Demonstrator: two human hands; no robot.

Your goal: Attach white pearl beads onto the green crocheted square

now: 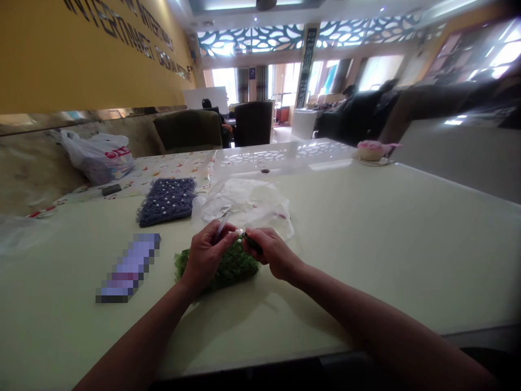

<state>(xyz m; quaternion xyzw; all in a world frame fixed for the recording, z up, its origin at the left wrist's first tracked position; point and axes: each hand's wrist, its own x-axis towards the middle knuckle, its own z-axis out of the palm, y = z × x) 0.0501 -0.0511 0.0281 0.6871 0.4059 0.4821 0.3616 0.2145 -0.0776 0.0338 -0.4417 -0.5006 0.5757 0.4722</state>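
Observation:
My left hand [204, 255] is closed on a thin, pale grey stick [222, 227], which slants up past the fingers. My right hand [273, 248] wraps round a small dark object [253, 243], its kind mostly hidden by the fingers. Both hands' fingertips meet at a small bright white spot that I cannot make out. Under them lies a green, ruffled textile piece [234, 265] with a few white beads near its top edge, partly covered by my left hand. A crumpled clear plastic bag [248, 198] lies just beyond the hands.
A dark blue ruffled piece with white beads [169, 201] lies behind left. Nearer is a blurred-out phone-like object [129, 266]. A full white carrier bag [100, 157] and a small dark block [111, 189] are further left. A pink-topped cup [371, 150] stands at the table's far right edge.

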